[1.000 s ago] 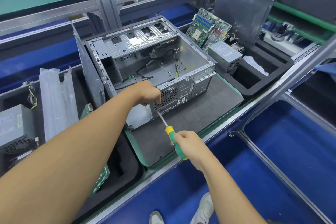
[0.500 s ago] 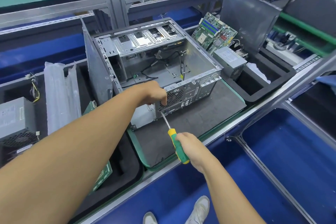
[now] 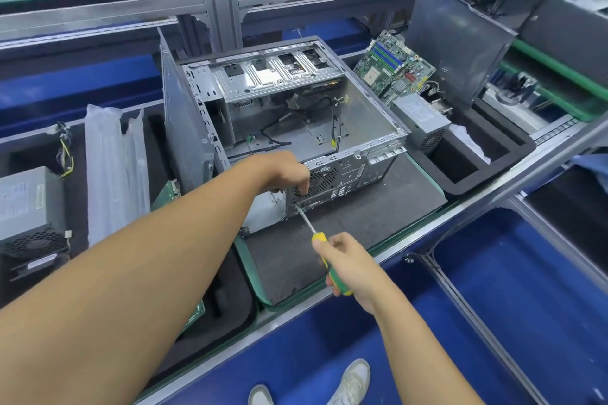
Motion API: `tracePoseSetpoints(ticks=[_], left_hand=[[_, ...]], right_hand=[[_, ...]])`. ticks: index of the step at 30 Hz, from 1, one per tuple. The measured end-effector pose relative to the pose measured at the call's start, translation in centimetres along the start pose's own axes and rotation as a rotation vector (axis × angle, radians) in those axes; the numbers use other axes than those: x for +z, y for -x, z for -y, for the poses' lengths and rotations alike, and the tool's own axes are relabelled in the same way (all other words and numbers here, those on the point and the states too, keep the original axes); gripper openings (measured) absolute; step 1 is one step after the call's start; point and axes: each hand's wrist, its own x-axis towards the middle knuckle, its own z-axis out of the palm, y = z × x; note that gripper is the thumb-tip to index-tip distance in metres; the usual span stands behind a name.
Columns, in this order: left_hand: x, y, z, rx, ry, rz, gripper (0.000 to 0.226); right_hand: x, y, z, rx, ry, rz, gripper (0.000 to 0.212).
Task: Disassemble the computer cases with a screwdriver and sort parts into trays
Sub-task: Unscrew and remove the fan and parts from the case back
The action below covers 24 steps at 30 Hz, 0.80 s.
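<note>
Sitting open-side-up on a dark mat [image 3: 388, 207], the computer case [image 3: 296, 128] is mid-bench, stripped inside except loose black cables and a drive cage at the far end. Its rear panel w/ fan grille faces the person. Right hand [image 3: 348, 263] is closed around the green/yellow handle of a screwdriver [image 3: 324, 250], shaft angled up-left, tip at the lower left of the rear panel just below the left hand. Left hand [image 3: 286, 171] is curled over the case's near top edge by the grille, fingers bent down; whether it pinches anything can't be told.

A side panel [image 3: 184, 115] stands on edge against the case's left side. Right of the case, a black foam tray [image 3: 467, 174] holds a power supply [image 3: 421, 118], w/ a green motherboard [image 3: 391, 66] and a dark panel [image 3: 457, 39] propped up behind. On the left, another black tray [image 3: 230, 289] carries a second PSU [image 3: 29, 207], clear plastic bags [image 3: 115, 171] and a green board partly hidden by the left forearm.
</note>
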Motion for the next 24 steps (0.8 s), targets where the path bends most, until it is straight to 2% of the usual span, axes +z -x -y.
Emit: tracePoseSetpoints(ticks=[2, 4, 7, 11, 14, 16, 19, 21, 23, 24], left_hand=[[-0.1, 0.0, 0.0, 0.0, -0.01, 0.003, 0.023], [-0.2, 0.0, 0.0, -0.002, -0.022, 0.008, 0.023], [-0.1, 0.1, -0.1, -0.005, -0.019, 0.018, 0.03], [0.0, 0.1, -0.1, -0.005, 0.01, 0.036, 0.022], [0.0, 0.1, -0.1, -0.004, 0.01, 0.022, 0.029], [0.0, 0.0, 0.0, -0.016, 0.027, 0.014, 0.032], [-0.1, 0.2, -0.1, -0.013, 0.022, 0.03, 0.022], [-0.2, 0.3, -0.2, -0.007, 0.002, 0.045, 0.017], [-0.2, 0.4, -0.2, -0.008, -0.012, 0.048, 0.018], [-0.2, 0.4, -0.2, -0.007, -0.009, 0.052, 0.017]], right_hand=[[-0.4, 0.1, 0.3, 0.098, -0.138, 0.085, 0.023], [-0.6, 0.2, -0.2, 0.086, -0.112, 0.097, 0.021], [-0.1, 0.5, -1.2, -0.058, 0.039, 0.02, 0.011], [1.5, 0.4, -1.7, -0.152, 0.01, -0.111, 0.024], [1.8, 0.4, -1.3, -0.089, -0.041, -0.054, 0.025], [1.6, 0.2, -0.7, 0.023, -0.162, 0.01, 0.019], [0.7, 0.0, -0.5, 0.165, -0.327, 0.1, 0.03], [0.3, 0.0, -0.9, 0.119, -0.265, 0.105, 0.028], [0.3, 0.0, -1.4, -0.005, -0.155, 0.054, 0.009], [0.5, -0.1, -1.7, -0.061, -0.097, 0.008, 0.01]])
